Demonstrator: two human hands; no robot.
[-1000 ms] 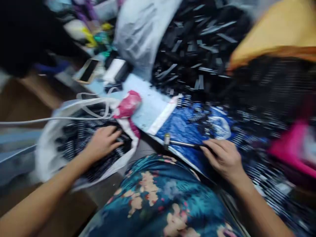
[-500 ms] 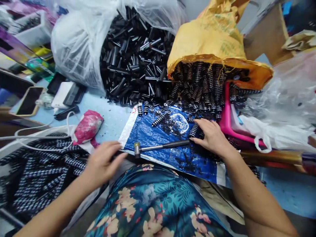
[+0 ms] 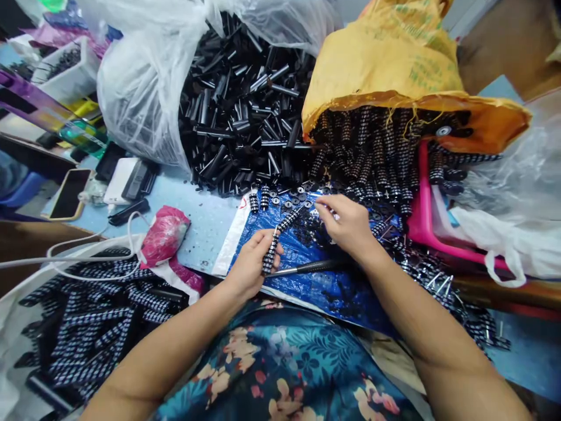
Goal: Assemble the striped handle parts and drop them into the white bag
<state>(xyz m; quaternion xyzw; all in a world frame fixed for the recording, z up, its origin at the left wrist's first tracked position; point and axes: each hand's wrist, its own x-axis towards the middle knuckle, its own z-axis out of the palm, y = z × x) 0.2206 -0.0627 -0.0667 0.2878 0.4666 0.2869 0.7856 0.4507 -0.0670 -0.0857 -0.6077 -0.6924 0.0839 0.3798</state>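
My left hand (image 3: pixel 256 257) is closed around a short black-and-white ribbed cylinder (image 3: pixel 270 255) with a thin metal pin at its upper end. Another ribbed piece (image 3: pixel 290 218) lies just beyond it on the blue plastic sheet (image 3: pixel 302 286). My right hand (image 3: pixel 344 225) is held over the sheet, thumb and fingers pinched together; whatever may be between them is too small to make out. Below it lies a hammer (image 3: pixel 319 266), its head hidden behind my left hand. Small round washers (image 3: pixel 288 204) and black bits (image 3: pixel 309 228) are scattered near my fingertips.
Black tubes (image 3: pixel 236 126) spill from a clear plastic bag (image 3: pixel 138 96). A yellow sack (image 3: pixel 385 55) holds many ribbed pieces, beside a pink-rimmed container (image 3: pixel 423 216). Left are a pink wrapped bundle (image 3: pixel 164 237), a white cable (image 3: pixel 87 260), a phone (image 3: pixel 70 194) and a bag of patterned rods (image 3: pixel 92 318).
My left hand has moved right and now holds a ribbed cylinder over the hammer's head. My right hand has shifted up and left, from beside the hammer handle to near the washers.
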